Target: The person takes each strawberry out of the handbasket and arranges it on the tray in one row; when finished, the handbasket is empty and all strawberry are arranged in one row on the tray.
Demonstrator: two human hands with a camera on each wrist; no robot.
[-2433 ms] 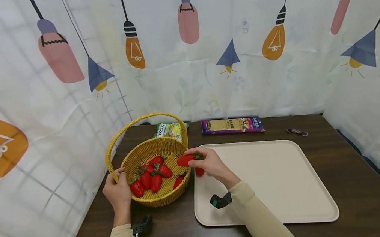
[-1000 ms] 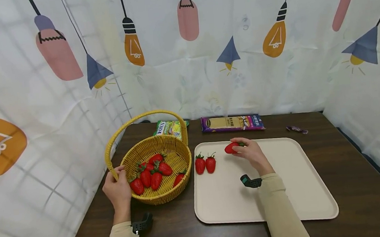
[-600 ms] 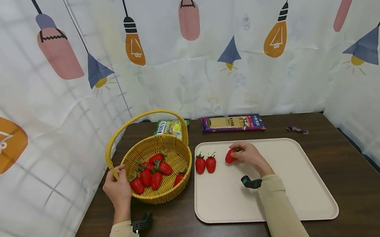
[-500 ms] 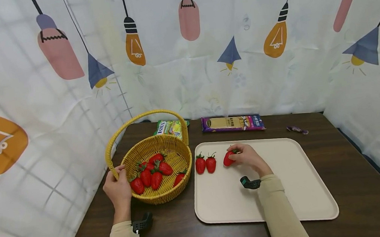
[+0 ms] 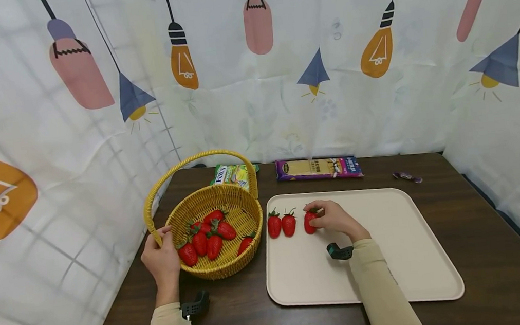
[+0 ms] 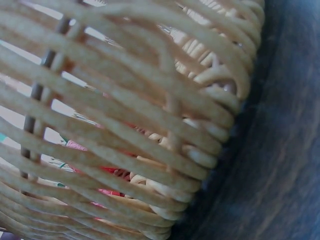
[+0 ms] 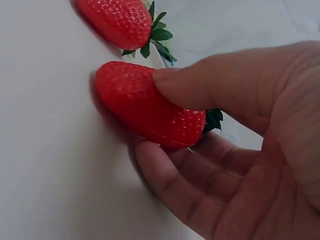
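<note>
My right hand [image 5: 336,219] pinches a red strawberry [image 7: 145,102] between thumb and fingers, low over the cream tray [image 5: 367,272] near its far left part. Left of it on the tray, two strawberries [image 5: 288,224] lie side by side, leaf ends pointing away from me. My left hand [image 5: 160,259] grips the yellow wicker basket [image 5: 240,205] where its handle meets the left rim. Several strawberries [image 5: 213,246] lie inside the basket. In the left wrist view the basket's woven wall [image 6: 115,110] fills most of the picture, and the left hand is out of sight there.
Behind the basket lies a green FOX'S candy bag [image 5: 232,176], partly hidden by it. A purple packet [image 5: 318,169] lies behind the tray, and a small wrapped candy [image 5: 407,177] sits at the back right. All stand on a dark wooden table [image 5: 235,309] against a printed curtain.
My right hand carried the strawberry from the basket's right rim onto the tray, then leftward toward the two lying there, turning it leaf end away. The left hand stayed at the basket.
</note>
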